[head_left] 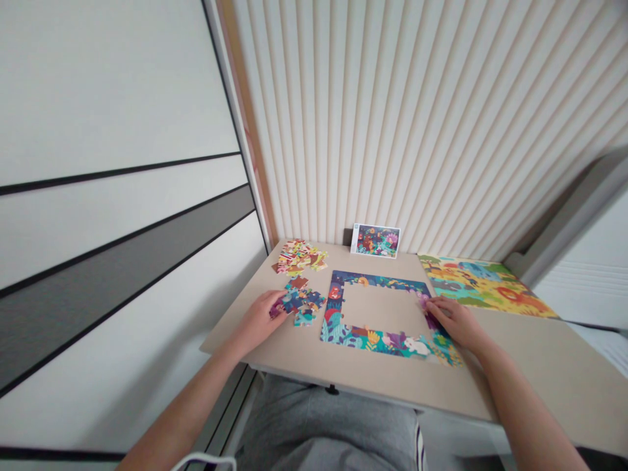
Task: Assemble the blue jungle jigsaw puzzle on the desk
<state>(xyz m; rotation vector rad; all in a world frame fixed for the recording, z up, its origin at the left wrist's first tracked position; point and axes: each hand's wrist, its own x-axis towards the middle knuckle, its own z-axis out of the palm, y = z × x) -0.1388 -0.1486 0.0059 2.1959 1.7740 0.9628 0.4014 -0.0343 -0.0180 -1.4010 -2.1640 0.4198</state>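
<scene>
A rectangular puzzle border (pixel 335 313) lies on the table, its middle showing bare tabletop. My right hand (pixel 454 319) rests at the border's right side, its fingertips bent together on a purple part; whether a loose piece is between them is too small to tell. To the left is a pile of blue, teal and brown puzzle pieces (pixel 305 302). My left hand (pixel 260 319) touches the left edge of that pile, its fingers near a purple piece. Behind the border stands a small reference picture (pixel 377 241) of a colourful scene, leaning upright.
A second pile of red and yellow pieces (pixel 299 256) lies at the back left of the table (pixel 294 353). An assembled yellow and green puzzle (pixel 483 282) is at the right. A pleated blind hangs behind the table.
</scene>
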